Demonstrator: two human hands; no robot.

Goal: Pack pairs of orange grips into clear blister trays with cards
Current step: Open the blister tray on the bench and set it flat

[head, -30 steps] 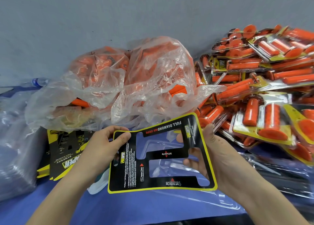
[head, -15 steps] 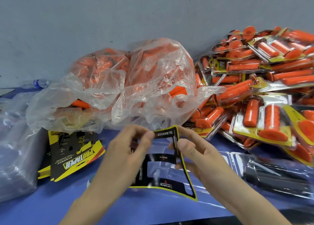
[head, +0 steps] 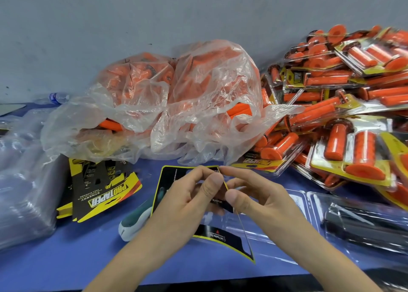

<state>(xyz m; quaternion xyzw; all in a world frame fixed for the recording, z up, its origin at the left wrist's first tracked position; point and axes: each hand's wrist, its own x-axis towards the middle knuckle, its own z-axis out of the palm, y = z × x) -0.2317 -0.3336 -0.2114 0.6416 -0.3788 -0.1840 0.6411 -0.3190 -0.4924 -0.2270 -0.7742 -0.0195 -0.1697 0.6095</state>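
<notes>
Two hands, left hand (head: 187, 202), right hand (head: 261, 201), each in a pinch on one bent card (head: 170, 178).

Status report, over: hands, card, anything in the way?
Left grip and right grip both pinch the black-and-yellow cut-out card, bent between them. Card over clear plastic blister tray, not seated. Teal-and-white tool handle beside card's left edge.

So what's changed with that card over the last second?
The card was held flat a second ago; now it is bent along its middle. The left hand and right hand have moved from its sides to pinch the fold near the top edge. The bag of grips, the packed pile and the card stack stayed put.
</notes>
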